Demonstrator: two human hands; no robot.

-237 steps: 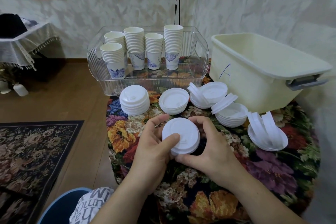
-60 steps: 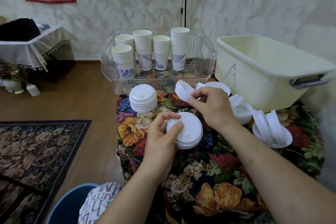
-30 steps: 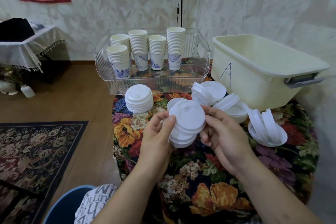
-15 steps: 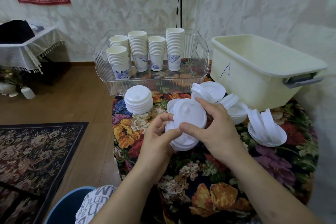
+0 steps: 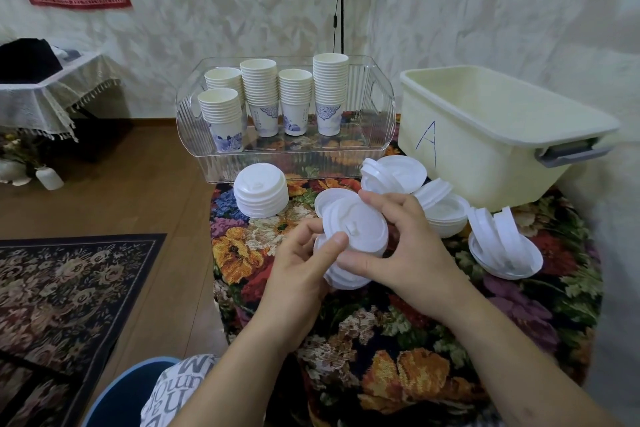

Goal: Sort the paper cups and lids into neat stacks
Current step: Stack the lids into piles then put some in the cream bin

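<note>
Since half a second ago right hand point(image 5: 412, 246) has tilted the top lid point(image 5: 356, 225) flatter onto the lid stack point(image 5: 341, 276) pinched in left hand point(image 5: 298, 270), both gripping above the surface point(image 5: 398, 340), likely to square edges before parking it beside the finished stack point(image 5: 260, 190) further ahead.

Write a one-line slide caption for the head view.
Both hands, left and right, grip a stack of white lids above the floral tablecloth; stacked paper cups fill the clear tray.

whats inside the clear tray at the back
Five stacks of paper cups stand upright inside the clear tray, some with blue patterns. The back-left stack is partly hidden by the one in front. No lids show inside.
</note>
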